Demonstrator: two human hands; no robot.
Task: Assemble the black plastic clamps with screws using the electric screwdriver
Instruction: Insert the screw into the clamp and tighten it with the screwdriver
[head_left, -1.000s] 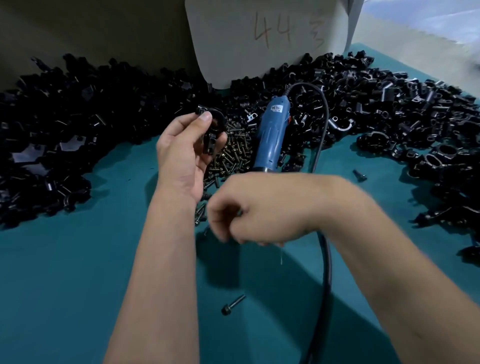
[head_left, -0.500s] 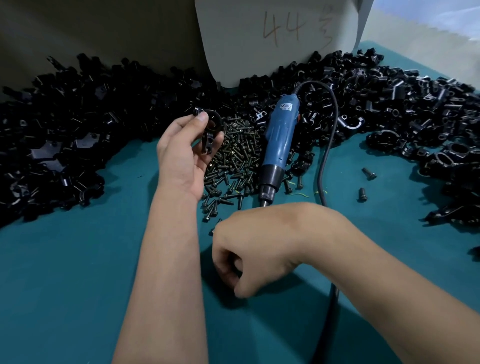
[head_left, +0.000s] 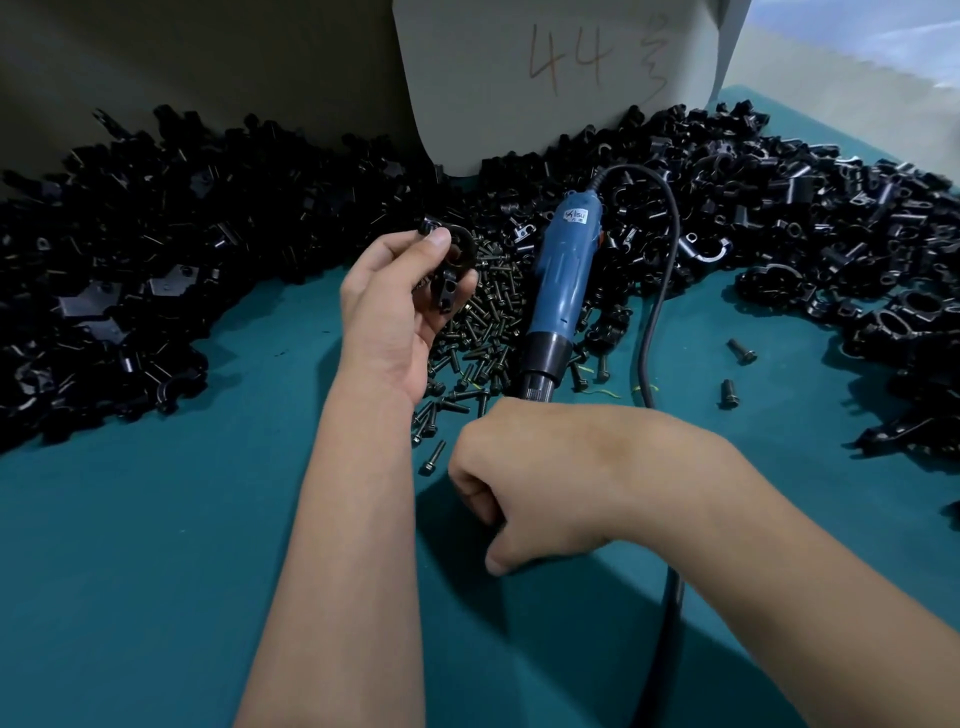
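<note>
A flat teal mat (head_left: 156, 545) covers the work surface, smooth and matte, with a dull grey-green wall behind it. A pale cardboard sheet (head_left: 545, 78) with "44" handwritten on it stands upright at the back. Heaps of loose black plastic clamp parts (head_left: 156, 270), glossy and angular, some curved like half rings, ring the mat from far left to far right. In the middle lies a pile of small dark metal screws (head_left: 483, 332) with flanged heads; two stray screws (head_left: 742, 351) lie apart to the right.

The blue plastic electric screwdriver (head_left: 563, 280) rests on the screw pile, its black collar and tip towards the person, its black cord (head_left: 657, 312) looping back and down to the near edge.

The left hand (head_left: 395, 322) is raised above the screws, thumb and fingers clamped on a black plastic ring-shaped clamp (head_left: 454, 260). The right hand (head_left: 535, 478) hovers low over the mat, fingers curled into a fist; whether they pinch anything cannot be told
</note>
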